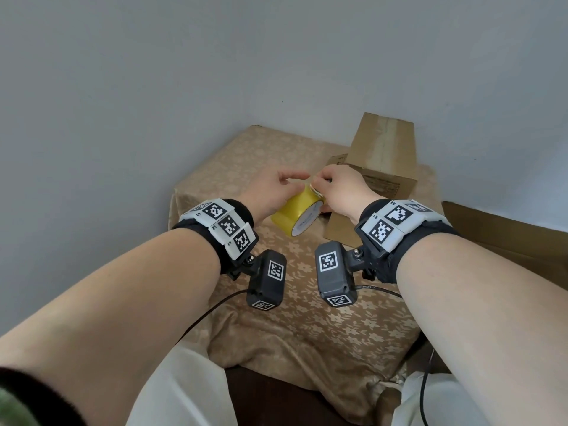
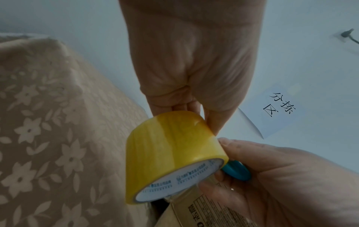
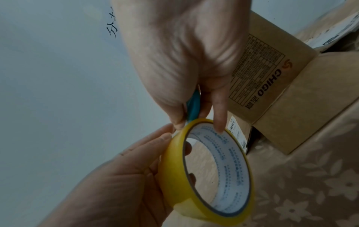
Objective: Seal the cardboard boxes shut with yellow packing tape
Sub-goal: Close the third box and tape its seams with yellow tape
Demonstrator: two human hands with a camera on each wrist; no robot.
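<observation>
Nearest, both forearms reach forward over the counter draped in a beige flower-patterned cloth (image 1: 301, 305). Between the two hands hangs the round roll of yellow packing tape (image 1: 296, 212), held clear of the cloth, probably so it can turn freely while the loose end is sought. The left hand (image 1: 273, 192) grips the roll's outer band, fingers curled round it to steady it. The right hand (image 1: 341, 190) pinches at the roll's upper rim, one finger reaching inside the white printed core (image 3: 229, 162); it also holds a small teal-handled tool (image 3: 193, 106), seemingly a cutter kept ready. Just beyond the right hand lies a flat sheet of brown cardboard (image 1: 341, 232), and farther off stands the brown cardboard box (image 1: 384, 155) with its flap raised, not yet sealed. Behind everything rises the plain grey wall (image 1: 215, 72).
</observation>
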